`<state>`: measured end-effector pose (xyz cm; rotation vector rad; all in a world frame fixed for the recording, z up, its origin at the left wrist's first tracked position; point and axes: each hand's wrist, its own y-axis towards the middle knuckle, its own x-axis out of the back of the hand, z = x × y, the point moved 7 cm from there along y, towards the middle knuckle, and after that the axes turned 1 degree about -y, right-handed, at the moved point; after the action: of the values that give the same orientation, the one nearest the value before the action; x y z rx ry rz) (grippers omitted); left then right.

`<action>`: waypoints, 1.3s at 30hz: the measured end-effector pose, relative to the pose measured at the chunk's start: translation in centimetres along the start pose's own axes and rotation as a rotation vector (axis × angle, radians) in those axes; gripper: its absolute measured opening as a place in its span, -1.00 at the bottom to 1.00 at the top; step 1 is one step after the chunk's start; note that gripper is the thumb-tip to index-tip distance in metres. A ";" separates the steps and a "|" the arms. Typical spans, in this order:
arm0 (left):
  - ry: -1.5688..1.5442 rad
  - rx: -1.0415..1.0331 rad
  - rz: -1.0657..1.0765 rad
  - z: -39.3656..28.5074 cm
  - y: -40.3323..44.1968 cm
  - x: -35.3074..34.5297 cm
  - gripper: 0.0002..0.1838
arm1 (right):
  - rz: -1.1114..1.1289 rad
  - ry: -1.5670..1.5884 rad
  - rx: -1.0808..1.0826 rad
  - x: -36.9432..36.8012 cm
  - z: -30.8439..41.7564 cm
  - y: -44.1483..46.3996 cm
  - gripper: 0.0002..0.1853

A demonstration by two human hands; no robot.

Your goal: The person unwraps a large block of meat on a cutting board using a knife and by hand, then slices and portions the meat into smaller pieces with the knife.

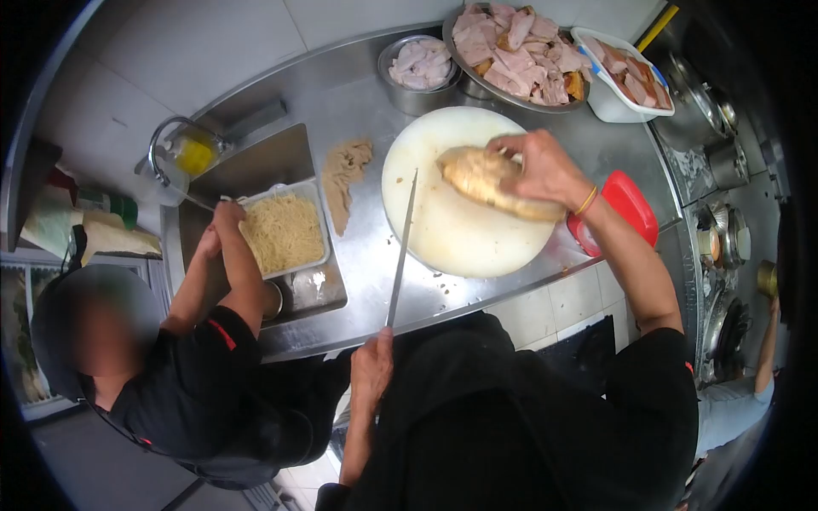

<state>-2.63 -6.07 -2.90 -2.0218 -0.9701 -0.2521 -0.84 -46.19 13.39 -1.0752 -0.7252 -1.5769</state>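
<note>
Your right grip [541, 166] was clamped on a pale brown piece [464, 175], blurred above the right part of the round white board [460, 234]; your left grip [372, 366] was closed around the long knife [401, 272], its blade pointing past the board's left edge. The steel bench [362, 277] ran beside a tiled wall [213, 38], with a brown cloth [341, 183] between board and sink [260, 166]. Noodles [285, 223] filled a white tray [324, 230] by a co-worker's hands [223, 223]. Beyond the board, a metal pot [415, 103] held pale pieces [419, 65], a wide bowl [501, 94] cut meat [515, 51], and a white tub [615, 106] browned slabs [635, 81].
</note>
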 end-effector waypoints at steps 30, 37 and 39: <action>0.108 -0.361 -0.121 -18.8 -0.9 0.9 -0.39 | -0.119 -0.343 -0.129 0.8 -1.8 6.3 -0.40; 0.110 -0.380 -0.166 -18.2 -1.0 0.9 -0.41 | -0.167 -0.362 -0.068 0.6 -0.8 5.8 -0.39; 0.107 -0.368 -0.161 -18.1 -0.9 0.7 -0.40 | -0.192 -0.358 -0.050 0.7 -0.6 5.7 -0.47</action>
<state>0.30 -19.38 9.15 -2.2323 -1.0806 -0.6607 4.43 -48.55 13.35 -1.3783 -1.0605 -1.5859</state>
